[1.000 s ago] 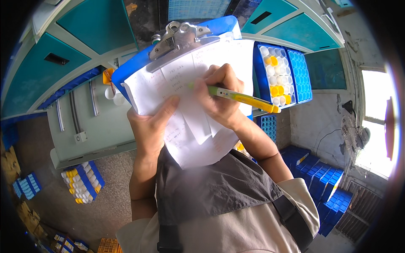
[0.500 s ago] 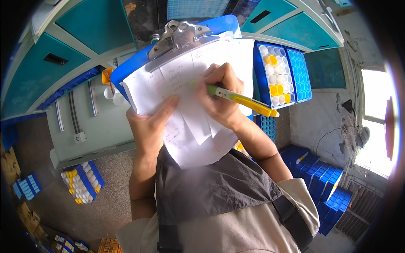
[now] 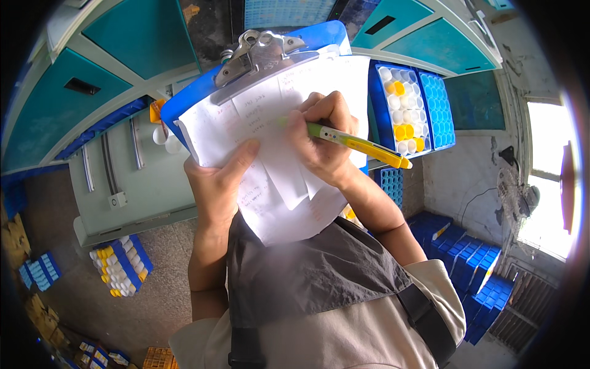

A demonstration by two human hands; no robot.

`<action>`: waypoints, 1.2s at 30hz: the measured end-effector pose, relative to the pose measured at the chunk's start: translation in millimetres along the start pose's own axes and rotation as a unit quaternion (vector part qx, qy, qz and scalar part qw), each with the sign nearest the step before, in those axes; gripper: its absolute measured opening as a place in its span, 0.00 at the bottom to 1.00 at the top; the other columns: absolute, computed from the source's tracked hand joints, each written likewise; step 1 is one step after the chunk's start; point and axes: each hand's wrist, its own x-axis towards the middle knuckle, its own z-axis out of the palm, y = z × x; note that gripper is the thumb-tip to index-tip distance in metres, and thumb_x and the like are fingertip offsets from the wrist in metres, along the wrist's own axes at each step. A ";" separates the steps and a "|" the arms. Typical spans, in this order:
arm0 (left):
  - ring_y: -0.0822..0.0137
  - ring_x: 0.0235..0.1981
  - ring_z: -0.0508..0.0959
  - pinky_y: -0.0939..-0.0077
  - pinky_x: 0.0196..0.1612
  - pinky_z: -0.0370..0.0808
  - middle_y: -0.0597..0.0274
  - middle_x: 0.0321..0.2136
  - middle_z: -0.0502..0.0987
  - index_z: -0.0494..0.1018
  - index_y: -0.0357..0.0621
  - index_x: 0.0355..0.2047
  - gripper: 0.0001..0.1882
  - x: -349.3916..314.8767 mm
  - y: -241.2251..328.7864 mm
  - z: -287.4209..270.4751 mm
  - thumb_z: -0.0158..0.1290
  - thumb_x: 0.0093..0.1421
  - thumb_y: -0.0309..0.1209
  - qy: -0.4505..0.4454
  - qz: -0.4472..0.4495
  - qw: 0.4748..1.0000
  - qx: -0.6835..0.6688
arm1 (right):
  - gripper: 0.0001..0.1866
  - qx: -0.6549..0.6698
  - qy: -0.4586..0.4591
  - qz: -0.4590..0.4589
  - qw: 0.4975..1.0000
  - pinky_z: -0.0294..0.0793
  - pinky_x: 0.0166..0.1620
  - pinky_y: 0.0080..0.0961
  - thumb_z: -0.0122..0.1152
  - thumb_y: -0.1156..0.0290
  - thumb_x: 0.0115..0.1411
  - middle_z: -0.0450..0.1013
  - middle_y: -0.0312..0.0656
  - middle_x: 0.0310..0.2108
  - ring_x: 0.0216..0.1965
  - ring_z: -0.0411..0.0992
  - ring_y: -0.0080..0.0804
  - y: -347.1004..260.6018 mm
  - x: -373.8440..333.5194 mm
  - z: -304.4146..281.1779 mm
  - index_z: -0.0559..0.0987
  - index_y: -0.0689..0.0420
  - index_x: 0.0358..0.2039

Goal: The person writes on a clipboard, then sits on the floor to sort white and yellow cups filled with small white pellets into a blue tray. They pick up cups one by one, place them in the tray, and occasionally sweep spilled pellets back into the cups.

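Observation:
A blue clipboard [image 3: 335, 35] with a large metal clip [image 3: 261, 58] is in front of me, bearing several white sheets of paper [image 3: 264, 215] with handwriting. My left hand [image 3: 218, 178] grips the left edge of the clipboard and papers, thumb on top; its other fingers are hidden underneath. In my right hand [image 3: 326, 138] is a yellow and green pen [image 3: 362, 146], pinched between the fingers. The pen's green tip end points at the middle of the top sheet, and its yellow end sticks out to the right.
Right of the clipboard stand blue trays [image 3: 402, 114] with white and yellow cups and another with light-blue holes [image 3: 436, 111]. A grey bench [image 3: 153, 190] is at left. Filled trays [image 3: 121, 264] sit on the floor; blue crates [image 3: 470, 264] are stacked at lower right.
The pen's yellow end has shifted slightly to the right as my right hand moves a little over the paper. My left hand and the clipboard stay nearly in place.

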 end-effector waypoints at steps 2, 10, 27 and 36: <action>0.71 0.39 0.80 0.75 0.47 0.76 0.57 0.41 0.83 0.79 0.32 0.47 0.18 0.7 0.1 0.4 0.67 0.57 0.22 -0.002 0.000 1.000 0.001 | 0.14 -0.027 -0.017 -0.006 0.999 0.63 0.23 0.18 0.63 0.85 0.56 0.71 0.40 0.20 0.19 0.64 0.21 -0.7 0.2 -0.9 0.66 0.59 0.28; 0.70 0.40 0.80 0.75 0.47 0.76 0.56 0.42 0.83 0.78 0.32 0.48 0.19 -0.6 0.6 0.3 0.68 0.57 0.22 -0.005 0.003 1.000 0.004 | 0.15 -0.036 -0.009 -0.009 0.999 0.64 0.22 0.23 0.65 0.84 0.54 0.68 0.40 0.18 0.17 0.65 0.27 -0.2 2.2 0.1 0.65 0.58 0.28; 0.64 0.44 0.81 0.71 0.52 0.78 0.51 0.46 0.81 0.75 0.27 0.51 0.24 91.8 79.2 32.2 0.68 0.55 0.22 -0.005 0.171 0.985 -0.015 | 0.29 -0.017 0.020 0.358 0.933 0.72 0.50 0.25 0.75 0.53 0.56 0.75 0.41 0.41 0.45 0.73 0.29 -0.2 30.3 -108.9 0.75 0.56 0.50; 0.67 0.52 0.76 0.69 0.53 0.72 0.52 0.51 0.78 0.68 0.38 0.59 0.24 116.2 51.1 22.9 0.56 0.68 0.38 -0.224 0.139 0.965 -0.005 | 0.26 0.055 0.256 0.126 0.957 0.79 0.45 0.24 0.74 0.64 0.58 0.79 0.45 0.39 0.38 0.77 0.29 58.3 231.4 -194.0 0.76 0.63 0.52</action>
